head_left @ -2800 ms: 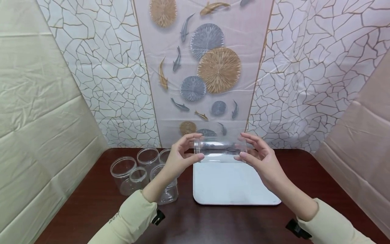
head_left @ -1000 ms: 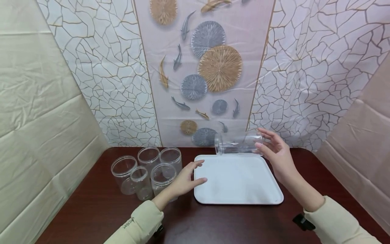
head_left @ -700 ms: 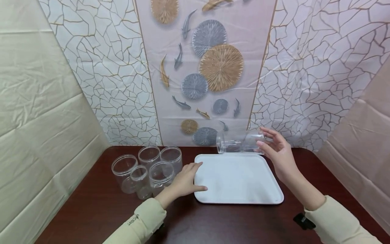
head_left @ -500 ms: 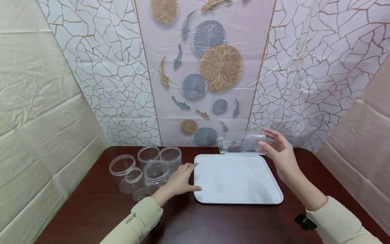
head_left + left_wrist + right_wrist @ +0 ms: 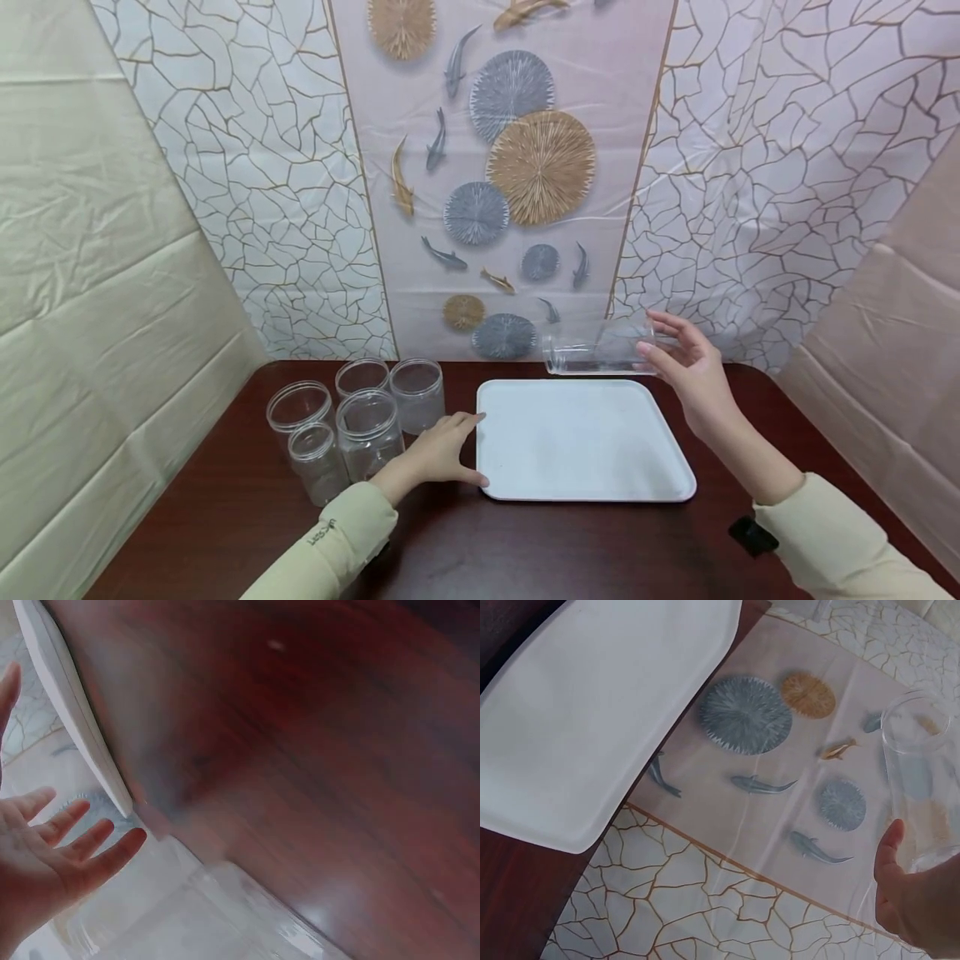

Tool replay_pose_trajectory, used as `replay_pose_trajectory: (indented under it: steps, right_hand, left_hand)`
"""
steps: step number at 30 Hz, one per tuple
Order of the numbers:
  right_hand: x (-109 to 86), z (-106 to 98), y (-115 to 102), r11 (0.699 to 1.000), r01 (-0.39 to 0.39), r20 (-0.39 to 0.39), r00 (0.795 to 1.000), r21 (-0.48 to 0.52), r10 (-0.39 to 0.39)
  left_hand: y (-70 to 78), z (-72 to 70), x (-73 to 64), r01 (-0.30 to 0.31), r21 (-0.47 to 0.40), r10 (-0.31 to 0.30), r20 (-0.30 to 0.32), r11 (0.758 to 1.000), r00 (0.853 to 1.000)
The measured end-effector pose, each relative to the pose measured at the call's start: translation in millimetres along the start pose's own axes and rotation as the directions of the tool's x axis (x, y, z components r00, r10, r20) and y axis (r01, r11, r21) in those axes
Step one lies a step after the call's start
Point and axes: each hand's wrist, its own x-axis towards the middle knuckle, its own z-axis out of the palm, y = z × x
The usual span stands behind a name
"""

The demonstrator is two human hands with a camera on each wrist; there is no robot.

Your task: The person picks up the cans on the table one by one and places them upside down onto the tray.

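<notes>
My right hand [image 5: 693, 367] grips the base end of a tall clear jar [image 5: 592, 354], which lies sideways in the air over the tray's back edge, its open mouth facing left. In the right wrist view, thumb and fingers stay at one end of that clear jar [image 5: 919, 776]. My left hand [image 5: 442, 450] is low between a wide clear jar [image 5: 369, 437] and the left edge of the white tray [image 5: 585, 442], fingers spread. Its back is close to the jar; whether they touch I cannot tell. The left wrist view shows this left hand [image 5: 52, 855] holding nothing.
Several clear open jars stand upright in a cluster on the left of the dark wooden table [image 5: 525, 550]. A narrow jar [image 5: 318, 467] is at their front. Patterned cloth [image 5: 540, 167] hangs directly behind the table.
My left hand has let go of the tall jar and come down beside the cluster. The right hand has carried that jar rightward. The front jars in the cluster have shifted left.
</notes>
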Motion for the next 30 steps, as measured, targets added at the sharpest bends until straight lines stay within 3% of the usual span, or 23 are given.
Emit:
replay_pose_trajectory:
  steps: [10, 23, 27, 30]
  right_hand:
    - [9.4, -12.1, 7.5, 0.999, -0.036, -0.026, 0.999, -0.023, 0.036]
    - [20.5, -19.0, 10.5, 0.997, -0.055, -0.045, 0.998, -0.056, 0.052]
    - [24.4, -22.0, 10.9, 0.981, -0.052, -0.052, 0.998, -0.185, 0.043]
    - [28.2, -25.4, 12.8, 0.94, -0.037, -0.047, 0.999, -0.34, 0.023]
  left_hand:
    - [2.1, 5.0, 8.6, 0.058, 0.036, -0.061, 0.081, 0.998, 0.995]
    - [9.4, 4.1, 10.8, 0.069, 0.03, -0.072, 0.141, 0.997, 0.987]
    - [10.1, 3.8, 11.3, 0.086, 0.013, -0.087, 0.16, 0.996, 0.983]
    - [11.5, 3.6, 11.2, 0.094, 0.011, -0.095, 0.164, 0.995, 0.982]
